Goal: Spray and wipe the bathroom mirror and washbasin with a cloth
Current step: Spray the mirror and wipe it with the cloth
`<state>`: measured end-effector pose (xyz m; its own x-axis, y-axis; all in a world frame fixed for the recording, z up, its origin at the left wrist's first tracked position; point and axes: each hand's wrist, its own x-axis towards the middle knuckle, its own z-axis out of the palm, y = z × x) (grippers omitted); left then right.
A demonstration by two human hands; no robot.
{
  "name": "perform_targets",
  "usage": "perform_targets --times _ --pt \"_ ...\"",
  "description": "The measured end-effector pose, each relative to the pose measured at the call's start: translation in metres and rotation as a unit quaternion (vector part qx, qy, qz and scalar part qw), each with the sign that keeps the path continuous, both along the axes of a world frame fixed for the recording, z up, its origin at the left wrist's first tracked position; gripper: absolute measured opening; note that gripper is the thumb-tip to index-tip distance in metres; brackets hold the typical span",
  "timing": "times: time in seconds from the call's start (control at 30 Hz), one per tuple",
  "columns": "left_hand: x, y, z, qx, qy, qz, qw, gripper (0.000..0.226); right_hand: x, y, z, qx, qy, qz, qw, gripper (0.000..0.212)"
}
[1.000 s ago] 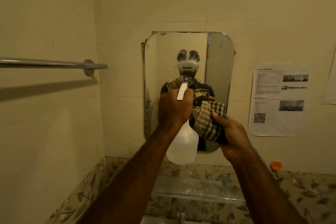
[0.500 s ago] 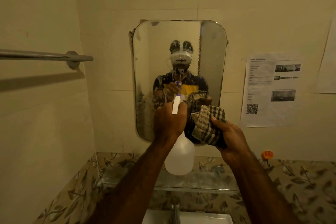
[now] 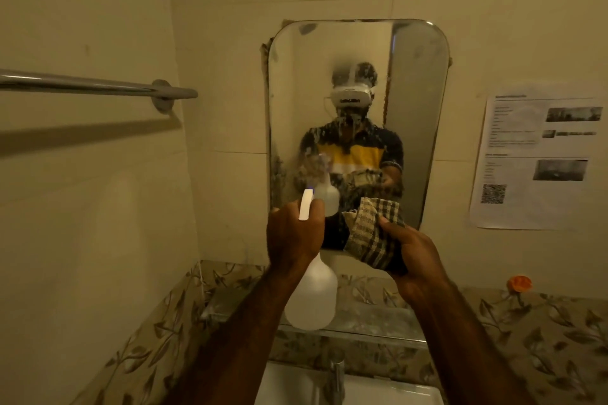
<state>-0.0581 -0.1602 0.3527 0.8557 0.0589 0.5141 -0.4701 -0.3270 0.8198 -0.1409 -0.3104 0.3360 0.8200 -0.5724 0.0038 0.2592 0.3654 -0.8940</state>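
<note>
A rounded wall mirror (image 3: 414,82) hangs straight ahead, its middle speckled with spray droplets and foam. My left hand (image 3: 291,233) grips a white translucent spray bottle (image 3: 312,296) by the neck, nozzle pointing at the mirror's lower part. My right hand (image 3: 411,260) clutches a bunched checked cloth (image 3: 373,233) just right of the bottle, close to the mirror's bottom edge. The white washbasin (image 3: 388,393) shows at the bottom edge, with a chrome tap (image 3: 336,375) rising from it.
A glass shelf (image 3: 368,322) runs below the mirror, above floral tiles. A chrome towel rail (image 3: 98,85) juts from the left wall. A printed paper sheet (image 3: 533,158) is stuck right of the mirror. A small orange object (image 3: 519,283) sits on the tile ledge.
Both hands with bottle and cloth have dropped lower against the mirror. More droplets now cover the mirror's middle. The view has tilted down, bringing the basin and tap into sight.
</note>
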Motion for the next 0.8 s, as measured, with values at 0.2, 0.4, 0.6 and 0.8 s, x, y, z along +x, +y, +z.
perform_targets --times 0.2,0.4,0.6,0.8 --pt "-0.009 -0.014 -0.021 0.047 -0.019 -0.025 0.998 0.039 0.002 0.0 -0.012 0.052 0.0 -0.072 0.996 0.022" --pt "-0.025 -0.047 -0.048 0.104 -0.026 -0.09 0.99 0.05 -0.009 -0.008 -0.023 0.152 -0.029 -0.142 0.978 0.005" --pt "-0.04 -0.076 -0.064 0.117 -0.02 -0.119 0.986 0.045 -0.02 -0.018 -0.034 0.169 -0.029 -0.193 0.966 0.008" --pt "-0.042 -0.08 -0.073 0.094 0.003 -0.131 0.987 0.045 -0.026 -0.026 -0.044 0.169 -0.028 -0.209 0.963 0.013"
